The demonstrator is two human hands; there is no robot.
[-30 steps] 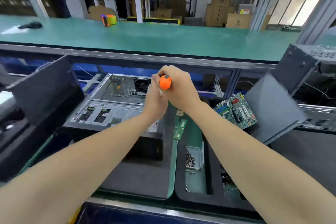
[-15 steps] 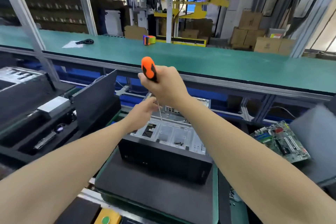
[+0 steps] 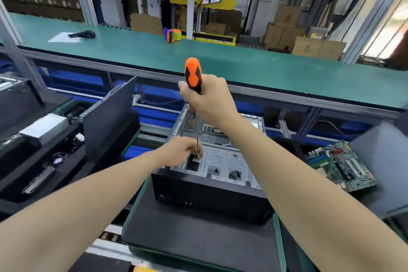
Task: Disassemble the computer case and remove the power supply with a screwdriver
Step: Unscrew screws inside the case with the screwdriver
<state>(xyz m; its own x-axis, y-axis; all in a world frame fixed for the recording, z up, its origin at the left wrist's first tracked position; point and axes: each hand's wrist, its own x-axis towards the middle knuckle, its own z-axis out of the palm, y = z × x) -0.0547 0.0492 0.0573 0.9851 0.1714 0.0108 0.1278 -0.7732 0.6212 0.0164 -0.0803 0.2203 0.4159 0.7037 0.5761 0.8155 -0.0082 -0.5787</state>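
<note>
– Long green bench (image 3: 242, 62) right across the hall, cartons stacked behind it. What's on the lower line, nearer us?

– A black foam pad (image 3: 198, 240), and on it the computer case (image 3: 209, 194), lying open side up with the bare metal frame showing. A motherboard (image 3: 340, 168) lies apart from it, off to the right.

– And the power supply?

– Can't pick it out from where I stand. The arms cover part of the inside.

– What are the hands doing?

– The right hand (image 3: 209, 99) is wrapped round the orange-and-black handle of the screwdriver (image 3: 193, 75), which stands nearly upright over the case. The left hand (image 3: 178, 150) is down at the frame, fingers curled about the low end of the shaft, pinching it steady just above the tip, as far as I can see.

– So which step is that?

– I'd say the tip is being seated on a screw in the front bracket of the case. That puts it in the stripping-down stage, with the supply not yet out. The screw itself is too small for me to see.

– And next?

– My guess is the tip has to sit square in the screw head. Then push straight down and turn from the right wrist, while the left fingers stop the shaft wandering.
</note>
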